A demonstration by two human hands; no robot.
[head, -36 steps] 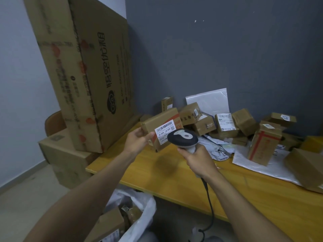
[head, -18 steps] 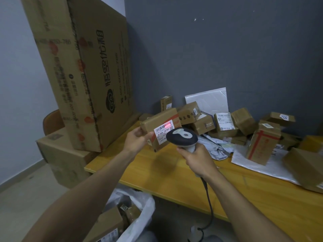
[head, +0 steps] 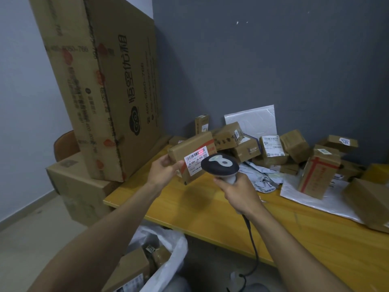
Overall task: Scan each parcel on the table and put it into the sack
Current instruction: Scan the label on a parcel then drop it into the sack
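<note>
The left hand grips a small cardboard parcel by its end, lifted above the worktop; the right hand is wrapped round the scanner, red light on the label. Stiff and probably light, the parcel suits one-handed carrying to the sack below.

Brown parcel with red-striped white label; yellow table; black-and-white scanner.
</note>
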